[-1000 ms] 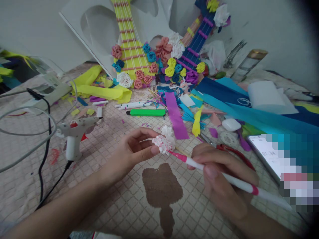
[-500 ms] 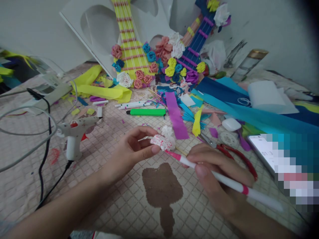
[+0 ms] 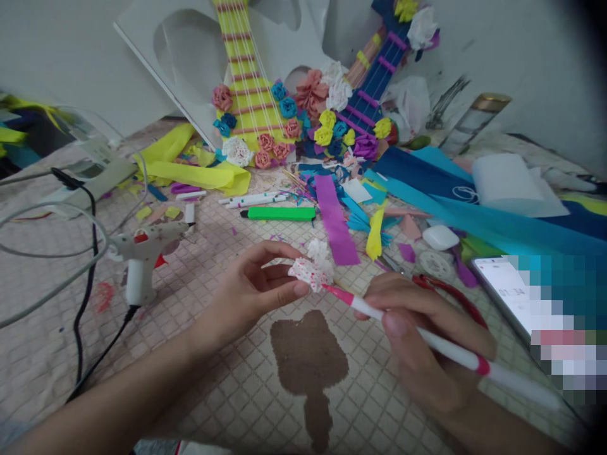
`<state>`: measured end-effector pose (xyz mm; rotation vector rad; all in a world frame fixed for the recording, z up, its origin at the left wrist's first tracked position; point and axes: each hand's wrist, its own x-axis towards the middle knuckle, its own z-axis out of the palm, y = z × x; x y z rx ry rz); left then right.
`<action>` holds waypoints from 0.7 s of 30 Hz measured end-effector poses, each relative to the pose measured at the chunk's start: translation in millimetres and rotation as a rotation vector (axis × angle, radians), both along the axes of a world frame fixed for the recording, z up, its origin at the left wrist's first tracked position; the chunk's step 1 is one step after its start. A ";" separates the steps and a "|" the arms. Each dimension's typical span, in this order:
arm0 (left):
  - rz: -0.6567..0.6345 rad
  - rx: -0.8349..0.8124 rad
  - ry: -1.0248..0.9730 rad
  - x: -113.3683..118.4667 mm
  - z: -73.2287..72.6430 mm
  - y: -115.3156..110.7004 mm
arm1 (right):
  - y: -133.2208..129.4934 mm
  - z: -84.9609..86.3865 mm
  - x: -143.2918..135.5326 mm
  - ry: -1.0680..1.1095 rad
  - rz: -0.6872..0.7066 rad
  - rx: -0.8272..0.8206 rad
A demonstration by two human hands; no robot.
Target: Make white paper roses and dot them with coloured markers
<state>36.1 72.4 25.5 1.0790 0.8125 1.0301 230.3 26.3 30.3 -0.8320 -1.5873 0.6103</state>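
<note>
My left hand (image 3: 265,278) pinches a white paper flower (image 3: 310,273) dotted with pink-red specks, thumb below and fingers behind. Just behind it is a plain white paper flower (image 3: 321,250); whether the two are joined I cannot tell. Between the thumb and fingers of my right hand (image 3: 417,322) is a white felt-tip pen (image 3: 450,347) with a pink tip section and a pink band. The pen's tip meets the lower right edge of the speckled flower, or lies very close to it. A brown patch (image 3: 308,354) shows on the tablecloth below.
At left stands a glue gun (image 3: 142,253) with its cord. A green highlighter (image 3: 279,213) and a purple paper strip (image 3: 336,221) lie beyond my hands. Red-handled scissors (image 3: 450,291) and a phone (image 3: 502,297) are at right. Two paper-flowered guitars, yellow (image 3: 251,82) and blue (image 3: 374,88), lean behind.
My right hand and the pen have shifted a little to the right, the tip moving along the flower's lower edge. The speckled flower has turned or tilted slightly in my left hand.
</note>
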 end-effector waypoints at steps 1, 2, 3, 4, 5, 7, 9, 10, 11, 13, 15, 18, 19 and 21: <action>-0.002 -0.001 0.005 -0.1 0.1 -0.2 | 0.3 -0.1 -0.1 -0.004 0.002 0.001; -0.009 -0.001 0.006 -0.3 0.1 -0.4 | 0.8 -0.2 -0.4 -0.019 0.006 -0.008; -0.015 0.001 0.003 -0.5 0.1 -0.6 | 1.6 -0.3 -0.8 -0.034 0.008 -0.022; -0.020 0.006 -0.001 -0.6 0.0 -0.8 | 2.4 -0.5 -1.2 -0.040 0.009 -0.032; -0.022 0.014 -0.007 -0.8 -0.1 -0.9 | 3.1 -0.7 -1.6 -0.036 0.007 -0.042; -0.016 0.034 -0.014 -0.7 -0.3 -0.7 | 3.9 -1.1 -2.0 -0.011 -0.007 -0.040; -0.009 0.050 -0.017 -0.4 -0.3 -0.4 | 3.8 -1.5 -1.8 0.004 -0.032 -0.035; -0.009 0.054 -0.016 -0.3 -0.2 -0.2 | 3.6 -1.6 -1.7 -0.009 -0.036 -0.042; -0.007 0.056 -0.017 -0.1 -0.1 -0.1 | 3.3 -1.5 -1.6 -0.029 -0.037 -0.051; -0.001 0.047 -0.021 -0.1 0.2 -0.1 | 2.9 -1.1 -1.7 -0.056 -0.048 -0.056; 0.010 0.036 -0.028 -0.3 0.6 -0.4 | 2.8 -0.6 -2.3 -0.050 -0.070 -0.045; 0.014 0.039 -0.033 -0.6 0.9 -1.1 | 2.9 -0.3 -3.0 -0.028 -0.097 -0.040; 0.013 0.044 -0.032 -0.6 0.9 -1.2 | 2.8 -0.3 -3.1 -0.038 -0.093 -0.056; 0.004 0.053 -0.026 -0.4 1.2 -1.5 | 2.5 -0.3 -3.0 -0.067 -0.076 -0.094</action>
